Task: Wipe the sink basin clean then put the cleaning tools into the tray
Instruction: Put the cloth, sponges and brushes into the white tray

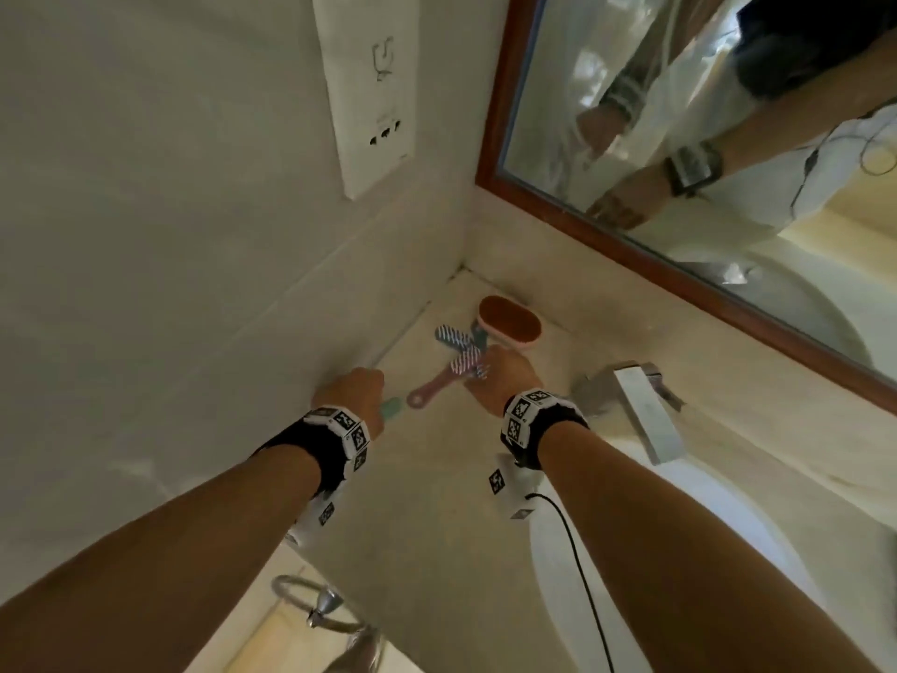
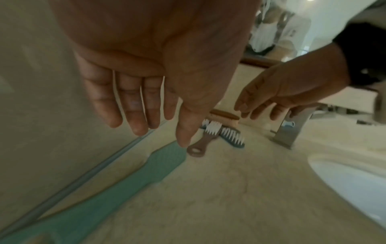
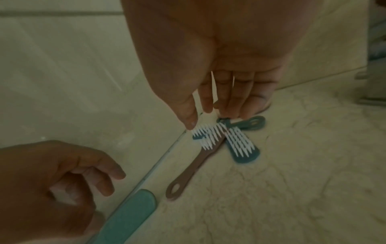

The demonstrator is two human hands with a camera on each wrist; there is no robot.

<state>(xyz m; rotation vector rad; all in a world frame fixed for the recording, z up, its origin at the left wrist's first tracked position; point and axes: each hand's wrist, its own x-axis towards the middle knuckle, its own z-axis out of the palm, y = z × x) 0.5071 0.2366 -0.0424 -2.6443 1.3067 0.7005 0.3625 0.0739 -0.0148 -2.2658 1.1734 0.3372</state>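
Note:
Several cleaning brushes lie crossed in the counter's corner: a pink-handled brush (image 1: 437, 386) (image 3: 196, 165), a teal brush (image 1: 449, 335) (image 3: 242, 148) with white bristles, and an oval brown-topped scrub brush (image 1: 509, 320) (image 2: 224, 115) behind them. My right hand (image 1: 505, 376) (image 3: 208, 112) hovers just over the crossed brushes, fingers straight and pointing down, thumb tip at the white bristles, gripping nothing. My left hand (image 1: 349, 391) (image 2: 146, 102) hangs open beside the wall, above a long flat teal handle (image 1: 392, 408) (image 2: 117, 178) (image 3: 129, 214).
A chrome faucet (image 1: 645, 410) (image 2: 292, 128) stands right of the brushes, with the white sink basin (image 1: 704, 551) (image 2: 351, 178) below it. The tiled wall with a socket plate (image 1: 369, 89) closes the left side. A framed mirror (image 1: 704, 138) hangs behind. A towel ring (image 1: 310, 604) sits below the counter edge.

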